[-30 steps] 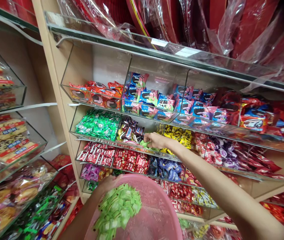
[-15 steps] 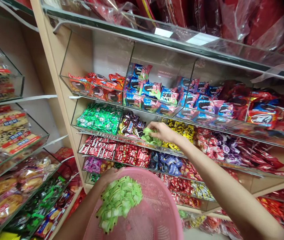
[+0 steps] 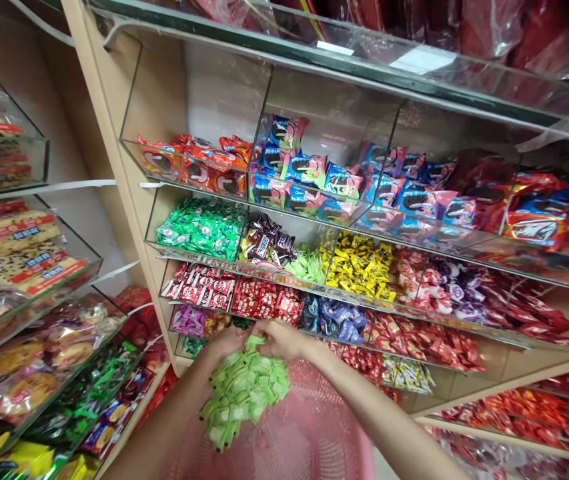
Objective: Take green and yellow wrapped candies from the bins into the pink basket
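Green-wrapped candies [image 3: 244, 397] lie heaped in the pink basket [image 3: 309, 430], probably light and slippery, best scooped loosely. Above them the right hand [image 3: 283, 339] is half-curled, the left hand [image 3: 228, 342] bent near the rim; neither's grip is clear.

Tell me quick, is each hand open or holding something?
Left hand: at the pink basket; its grip can't be told.
Right hand: curled by light-green packets; can't tell if it holds any.

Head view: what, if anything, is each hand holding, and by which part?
Left hand: the basket, apparently by its rim. Right hand: at the green packets; whether gripping any, I can't tell.
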Demonstrator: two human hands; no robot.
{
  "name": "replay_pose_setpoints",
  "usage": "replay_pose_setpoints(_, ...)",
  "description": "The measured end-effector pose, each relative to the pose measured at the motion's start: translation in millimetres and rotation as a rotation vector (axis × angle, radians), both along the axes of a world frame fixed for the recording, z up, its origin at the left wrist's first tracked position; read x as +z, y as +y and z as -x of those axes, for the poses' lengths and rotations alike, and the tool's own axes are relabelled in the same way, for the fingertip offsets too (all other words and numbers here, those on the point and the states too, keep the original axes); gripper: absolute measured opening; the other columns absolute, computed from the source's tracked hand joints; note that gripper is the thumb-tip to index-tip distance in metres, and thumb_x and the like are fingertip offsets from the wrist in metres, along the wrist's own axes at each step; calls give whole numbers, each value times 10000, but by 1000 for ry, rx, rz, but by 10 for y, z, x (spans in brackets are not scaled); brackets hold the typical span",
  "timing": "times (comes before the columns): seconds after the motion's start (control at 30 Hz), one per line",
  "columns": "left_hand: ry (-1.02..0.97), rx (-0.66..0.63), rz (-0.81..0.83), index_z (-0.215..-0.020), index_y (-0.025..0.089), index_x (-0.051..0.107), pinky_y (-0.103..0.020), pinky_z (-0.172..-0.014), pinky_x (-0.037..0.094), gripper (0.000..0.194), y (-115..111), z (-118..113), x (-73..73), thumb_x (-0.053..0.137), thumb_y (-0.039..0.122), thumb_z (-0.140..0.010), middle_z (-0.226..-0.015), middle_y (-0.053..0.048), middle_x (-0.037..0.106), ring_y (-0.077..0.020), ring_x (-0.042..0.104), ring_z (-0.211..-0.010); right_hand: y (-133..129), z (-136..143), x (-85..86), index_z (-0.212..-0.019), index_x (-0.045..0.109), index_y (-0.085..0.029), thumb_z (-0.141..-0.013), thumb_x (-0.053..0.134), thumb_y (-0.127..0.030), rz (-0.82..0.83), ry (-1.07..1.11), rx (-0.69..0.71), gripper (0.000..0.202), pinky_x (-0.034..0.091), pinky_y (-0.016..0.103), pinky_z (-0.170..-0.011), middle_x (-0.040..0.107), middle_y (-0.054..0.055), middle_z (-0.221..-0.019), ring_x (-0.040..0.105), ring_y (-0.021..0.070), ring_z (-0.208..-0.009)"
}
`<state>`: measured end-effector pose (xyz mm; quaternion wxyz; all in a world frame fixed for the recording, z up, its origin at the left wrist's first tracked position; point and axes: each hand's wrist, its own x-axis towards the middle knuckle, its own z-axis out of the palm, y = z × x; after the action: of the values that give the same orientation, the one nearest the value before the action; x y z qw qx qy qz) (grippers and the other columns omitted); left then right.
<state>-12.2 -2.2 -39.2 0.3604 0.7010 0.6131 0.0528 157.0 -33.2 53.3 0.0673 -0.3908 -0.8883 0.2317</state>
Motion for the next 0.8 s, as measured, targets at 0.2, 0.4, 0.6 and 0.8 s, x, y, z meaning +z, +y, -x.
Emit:
replay_pose_setpoints(0.2, 91, 5, -32, -702, 174, 648, -289, -626, 386, 777, -73, -3, 77, 150, 767, -638, -780, -99, 671, -245, 594, -736, -63, -50, -396, -884, 534, -174, -700, 534, -196, -183, -86, -52, 185, 351, 233, -647, 560, 25, -848, 492, 143, -765)
replay_pose_setpoints(0.4, 114, -28, 29, -802, 154, 660, -324, -711, 397, 856, -37, -71, 117, 86, 768, -644, -906, -147, 660, -277, 588, -870, -213, 30, -570, -941, 497, -170, -798, 451, -201, -422, -232, -53, 153, 356, 314, -735, 544, 72, -913, 473, 192, -861)
replay_pose_setpoints(0.6, 112, -4, 36, -947, 170, 643, -367, -800, 378, 868, -25, -110, 123, 112, 780, -631, -1075, -150, 603, -313, 519, -1031, -230, 88, -720, -984, 476, -178, -840, 400, -172, -590, -280, -60, 163, 361, 331, -705, 537, 64, -890, 465, 190, -820)
replay_pose_setpoints(0.8, 98, 2, 51, -978, 138, 632, -378, -824, 361, 907, -19, -106, 120, 88, 776, -630, -1135, -181, 556, -326, 486, -1073, -246, 58, -855, -918, 509, -174, -837, 436, -238, -567, -285, -38, 127, 375, 312, -697, 538, 43, -870, 486, 177, -822)
